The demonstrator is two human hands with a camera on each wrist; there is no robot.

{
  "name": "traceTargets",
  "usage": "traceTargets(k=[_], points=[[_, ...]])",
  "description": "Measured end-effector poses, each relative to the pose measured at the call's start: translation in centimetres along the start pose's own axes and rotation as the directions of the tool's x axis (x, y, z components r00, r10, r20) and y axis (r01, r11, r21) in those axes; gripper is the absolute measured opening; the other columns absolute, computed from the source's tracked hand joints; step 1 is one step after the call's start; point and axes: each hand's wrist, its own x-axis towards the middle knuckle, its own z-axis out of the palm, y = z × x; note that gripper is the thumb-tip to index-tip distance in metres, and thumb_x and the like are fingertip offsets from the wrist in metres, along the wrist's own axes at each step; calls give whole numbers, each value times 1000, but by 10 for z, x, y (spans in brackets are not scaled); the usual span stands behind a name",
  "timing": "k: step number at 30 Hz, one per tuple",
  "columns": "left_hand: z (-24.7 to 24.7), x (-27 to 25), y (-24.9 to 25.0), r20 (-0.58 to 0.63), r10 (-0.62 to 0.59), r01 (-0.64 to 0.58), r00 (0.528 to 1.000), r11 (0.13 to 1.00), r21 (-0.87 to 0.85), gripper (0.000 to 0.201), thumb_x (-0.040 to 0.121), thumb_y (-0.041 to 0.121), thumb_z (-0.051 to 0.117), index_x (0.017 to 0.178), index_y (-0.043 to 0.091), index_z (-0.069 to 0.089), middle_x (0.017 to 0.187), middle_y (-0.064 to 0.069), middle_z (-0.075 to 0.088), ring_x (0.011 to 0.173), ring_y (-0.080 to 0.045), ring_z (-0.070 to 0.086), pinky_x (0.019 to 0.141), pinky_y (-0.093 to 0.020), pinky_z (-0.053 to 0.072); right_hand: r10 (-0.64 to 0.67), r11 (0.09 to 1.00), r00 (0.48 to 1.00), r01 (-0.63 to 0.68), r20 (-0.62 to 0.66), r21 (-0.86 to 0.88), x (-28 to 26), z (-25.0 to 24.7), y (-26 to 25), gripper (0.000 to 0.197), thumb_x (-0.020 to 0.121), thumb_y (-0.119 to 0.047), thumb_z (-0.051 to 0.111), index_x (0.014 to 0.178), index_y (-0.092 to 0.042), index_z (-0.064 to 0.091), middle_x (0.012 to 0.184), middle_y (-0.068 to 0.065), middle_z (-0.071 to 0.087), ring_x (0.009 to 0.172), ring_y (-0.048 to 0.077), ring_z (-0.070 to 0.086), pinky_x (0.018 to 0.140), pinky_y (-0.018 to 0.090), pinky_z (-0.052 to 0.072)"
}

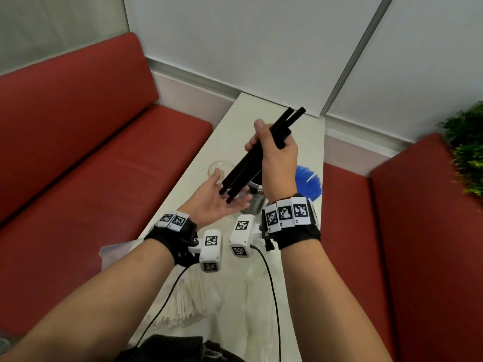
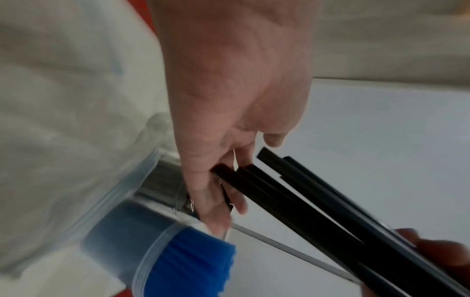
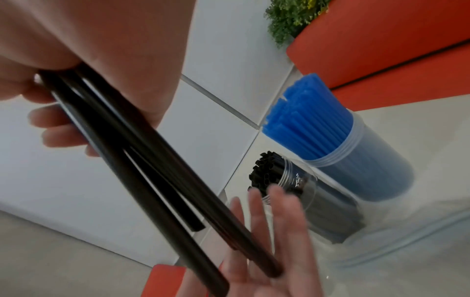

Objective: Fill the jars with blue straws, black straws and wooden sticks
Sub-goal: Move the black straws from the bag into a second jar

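Observation:
My right hand (image 1: 264, 142) grips a bundle of black straws (image 1: 251, 163) slanting down to the left above the white table (image 1: 261, 105). Their lower ends rest on the palm of my left hand (image 1: 224, 202), which lies open and palm up. In the right wrist view the black straws (image 3: 142, 164) run from my right hand's fingers (image 3: 48, 120) to my left hand (image 3: 269, 237). Behind stand a clear jar of black straws (image 3: 292, 186) and a jar full of blue straws (image 3: 338, 140). An empty clear jar (image 1: 220, 168) stands left of them. Pale sticks (image 1: 183, 299) lie in a clear bag near me.
Red bench seats (image 1: 91, 152) flank the narrow table on both sides. A green plant (image 1: 467, 158) sits at the far right. Crumpled clear plastic bags (image 1: 251, 296) cover the near end of the table. Cables hang from both wrist cameras.

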Motion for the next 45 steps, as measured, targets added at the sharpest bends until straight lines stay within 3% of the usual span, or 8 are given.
traceTargets(k=[3, 10, 16, 21, 28, 35, 41, 45], points=[[5, 5, -9, 37, -15, 24, 999, 971, -239, 56, 103, 42, 47, 121, -9, 62, 113, -23, 68, 103, -36, 69, 90, -46, 57, 16, 997, 998, -11, 56, -76, -6, 1, 3, 19, 90, -17, 75, 97, -4, 62, 81, 10, 62, 73, 19, 63, 74, 30, 54], [10, 14, -15, -16, 31, -34, 999, 980, -194, 28, 96, 12, 57, 86, -8, 75, 90, -21, 70, 83, -28, 72, 78, -38, 60, 126, 983, 980, -103, 152, -155, -14, -11, 15, 13, 87, -5, 73, 91, -12, 63, 80, 1, 63, 77, 18, 65, 77, 31, 55], [14, 30, -15, -81, -24, 30, 996, 997, 72, 22, 104, 27, 49, 114, 12, 60, 73, -3, 60, 56, -8, 52, 37, -13, 35, 336, 867, 898, -176, 286, -465, -2, -39, 20, 12, 86, -8, 76, 91, -2, 67, 85, 12, 69, 85, 21, 68, 83, 37, 58], [28, 49, -6, -161, 73, -25, 984, 959, 283, 30, 105, 33, 45, 113, 8, 60, 79, -8, 61, 57, -12, 53, 44, -17, 40, 391, 836, 886, -229, 249, -498, 36, -64, 1, 11, 85, -5, 76, 94, -2, 70, 95, 18, 74, 94, 27, 75, 78, 38, 63], [29, 87, -5, -252, 447, -46, 858, 557, 829, 30, 97, 22, 51, 126, 16, 46, 92, -14, 63, 61, -22, 57, 50, -30, 47, 370, 768, 913, -195, 174, -610, 90, -90, -3, 14, 82, -4, 75, 92, 4, 70, 85, 15, 74, 84, 30, 77, 71, 41, 65], [18, 114, -17, -212, 484, 41, 849, 340, 940, 61, 97, 26, 54, 152, 20, 29, 135, -18, 51, 119, -33, 55, 102, -46, 46, 547, 660, 811, -266, 207, -703, 128, -93, 22, 9, 82, -8, 73, 87, -1, 73, 86, 12, 75, 87, 34, 76, 78, 46, 64], [10, 120, -18, -122, 541, -54, 832, 298, 953, 40, 92, 17, 57, 132, 16, 54, 93, -18, 63, 99, -35, 59, 89, -44, 50, 571, 649, 803, -315, 170, -692, 149, -94, 41, 14, 81, -9, 76, 90, 1, 70, 84, 12, 75, 88, 39, 76, 77, 50, 64], [9, 118, -20, -85, 544, -96, 835, 295, 951, 38, 93, 15, 54, 131, 16, 55, 68, 1, 50, 86, -30, 54, 81, -42, 48, 510, 636, 856, -307, 87, -709, 156, -92, 49, 20, 78, -8, 76, 93, 4, 70, 93, 21, 73, 84, 39, 76, 79, 55, 62]])
